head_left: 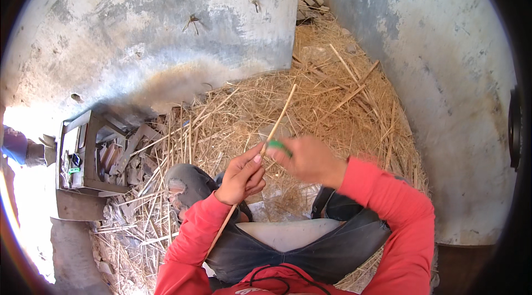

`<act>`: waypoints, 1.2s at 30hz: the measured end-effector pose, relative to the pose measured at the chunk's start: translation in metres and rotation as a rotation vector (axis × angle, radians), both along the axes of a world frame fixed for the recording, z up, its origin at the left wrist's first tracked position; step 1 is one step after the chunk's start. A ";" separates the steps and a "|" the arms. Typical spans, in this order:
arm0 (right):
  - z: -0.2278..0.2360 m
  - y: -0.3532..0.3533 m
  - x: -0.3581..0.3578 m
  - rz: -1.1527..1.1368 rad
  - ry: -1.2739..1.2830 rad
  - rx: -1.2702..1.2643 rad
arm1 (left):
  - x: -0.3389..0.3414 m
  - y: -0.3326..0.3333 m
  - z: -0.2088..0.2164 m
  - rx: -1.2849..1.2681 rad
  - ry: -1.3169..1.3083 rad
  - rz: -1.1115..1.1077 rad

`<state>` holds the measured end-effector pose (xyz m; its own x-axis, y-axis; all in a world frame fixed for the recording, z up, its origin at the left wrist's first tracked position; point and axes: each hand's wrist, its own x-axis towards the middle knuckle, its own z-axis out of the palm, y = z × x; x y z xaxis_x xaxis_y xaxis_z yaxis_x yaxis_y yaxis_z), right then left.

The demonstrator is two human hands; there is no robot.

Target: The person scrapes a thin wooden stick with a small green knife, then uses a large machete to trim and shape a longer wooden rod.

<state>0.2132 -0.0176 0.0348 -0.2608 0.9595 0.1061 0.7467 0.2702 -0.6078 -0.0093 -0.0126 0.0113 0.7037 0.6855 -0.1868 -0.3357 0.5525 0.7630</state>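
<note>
A thin, pale cane-like stick [285, 109] slants up and away from my lap, its far end above the straw. My left hand [243, 176] is closed round it near the middle, thumb and fingers pinching it. Below that grip the stick runs down past my left sleeve. Close beside the left fingers is my right hand [313, 161], smeared by motion, with its fingers curled. At its fingertips a small green object [279, 147] shows against the stick. Blur hides what kind of thing it is.
Straw, shavings and split sticks [354, 90] cover the floor ahead. A wooden frame box [91, 187] with scraps and small items stands at left. Worn grey walls [166, 29] rise ahead and at right. A pale seat surface [288, 234] shows between my legs.
</note>
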 end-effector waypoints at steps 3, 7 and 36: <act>0.015 0.009 0.004 -0.036 -0.027 0.021 | -0.004 0.002 0.004 0.000 0.015 -0.006; 0.031 0.022 0.020 -0.120 0.025 -0.103 | -0.001 -0.002 0.009 -0.017 -0.007 -0.027; 0.027 0.014 0.005 -0.027 0.110 -0.171 | -0.007 -0.001 0.010 -0.308 -0.153 -0.072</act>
